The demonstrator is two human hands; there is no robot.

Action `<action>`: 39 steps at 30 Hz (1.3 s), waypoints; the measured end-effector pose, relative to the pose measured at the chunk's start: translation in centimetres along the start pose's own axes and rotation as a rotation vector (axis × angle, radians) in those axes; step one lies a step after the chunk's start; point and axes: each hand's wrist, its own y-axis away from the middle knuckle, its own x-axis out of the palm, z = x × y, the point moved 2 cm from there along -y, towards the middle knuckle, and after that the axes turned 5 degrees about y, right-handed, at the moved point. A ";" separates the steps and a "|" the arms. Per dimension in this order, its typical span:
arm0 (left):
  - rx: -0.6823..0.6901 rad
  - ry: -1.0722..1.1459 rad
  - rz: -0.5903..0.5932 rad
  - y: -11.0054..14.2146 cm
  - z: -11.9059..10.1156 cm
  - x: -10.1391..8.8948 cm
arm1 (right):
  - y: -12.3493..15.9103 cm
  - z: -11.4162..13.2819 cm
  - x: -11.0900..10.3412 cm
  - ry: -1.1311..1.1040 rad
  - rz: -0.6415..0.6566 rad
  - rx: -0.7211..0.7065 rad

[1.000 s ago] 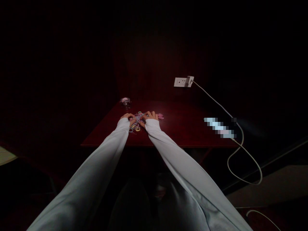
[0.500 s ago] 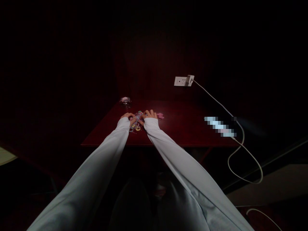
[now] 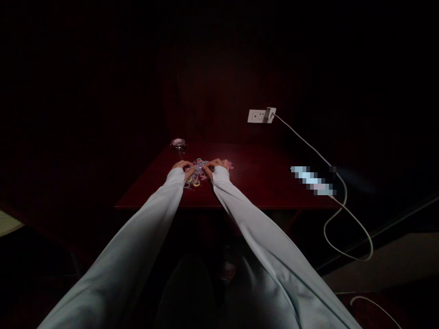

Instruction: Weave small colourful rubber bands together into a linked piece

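A loose pile of small coloured rings that look like hair ties (image 3: 197,182) lies on the dark red table (image 3: 260,187), mostly lavender, with yellow, green and pink among them. My left hand (image 3: 181,167) is at the pile's left side, thumb and fingers bent together in a pinch. Across from it my right hand (image 3: 216,166) is closed too, its fingertips at the pile's right side. What either pinch holds is too small to make out. A smaller pink heap (image 3: 231,165) shows just beyond my right hand, partly hidden by it.
A round clear container (image 3: 178,143) with pale pink contents stands at the table's back left. On the right lies a blurred-out bright device (image 3: 313,181), joined by a white cable (image 3: 305,140) to a charger (image 3: 270,115) in the wall socket (image 3: 255,116).
My right hand has shifted a little to the right, uncovering more of the pile and covering part of the pink heap. My left hand has hardly moved.
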 end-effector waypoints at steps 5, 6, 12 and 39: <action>0.116 -0.029 -0.020 -0.2 0.0 0.3 | -0.3 -1.1 0.3 -0.084 -0.023 0.060; 0.131 -0.032 -0.034 -0.2 0.1 0.4 | -0.3 -1.2 0.4 -0.092 -0.031 0.053; 0.164 -0.035 -0.023 -0.3 0.8 1.0 | -0.5 -1.5 1.2 -0.149 -0.075 0.008; 0.147 -0.083 0.062 0.7 -2.6 -0.4 | 1.1 0.5 -0.3 0.171 0.030 -0.107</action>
